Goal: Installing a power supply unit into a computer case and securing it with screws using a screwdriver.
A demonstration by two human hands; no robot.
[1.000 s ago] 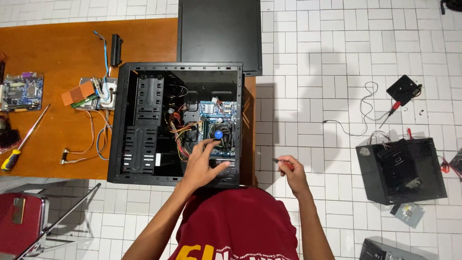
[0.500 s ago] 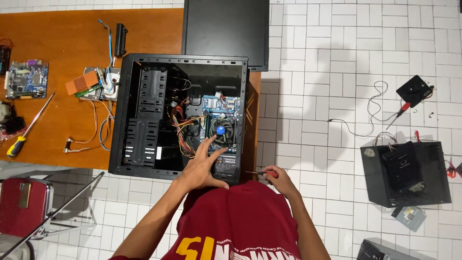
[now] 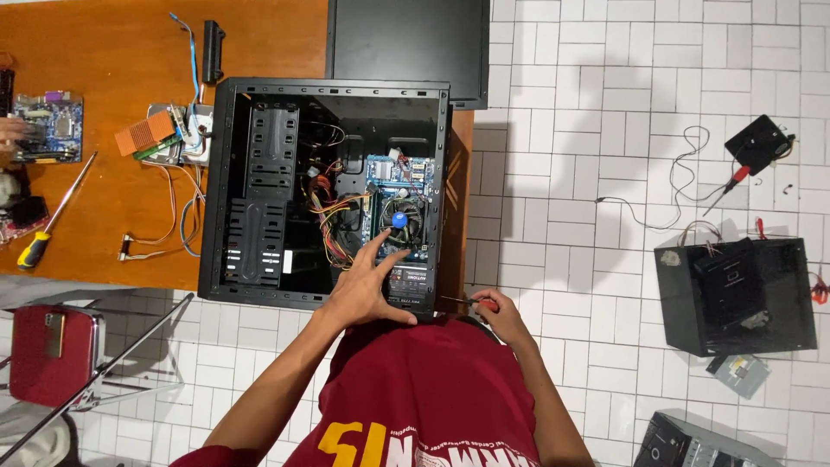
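An open black computer case (image 3: pixel 259 190) lies on its side on the orange table (image 3: pixel 95 86), with a motherboard and round cooler fan (image 3: pixel 399 218) showing inside. My left hand (image 3: pixel 365 285) rests flat on the case's near edge, fingers spread and pointing toward the fan. My right hand (image 3: pixel 500 316) grips a red-handled screwdriver (image 3: pixel 467 303), its tip at the case's near right corner. Coloured cables (image 3: pixel 333 220) run through the middle of the case.
A removed black side panel (image 3: pixel 406 43) lies behind the case. On the table's left are a yellow-handled screwdriver (image 3: pixel 52 216), a circuit board (image 3: pixel 47 125) under another person's hand (image 3: pixel 10 131), and loose parts. A red chair (image 3: pixel 52 350) stands near left; another black case (image 3: pixel 735 294) sits on the tiled floor.
My right hand with the screwdriver has moved left, in toward the case's near corner. My left hand has stayed on the case edge by the fan.
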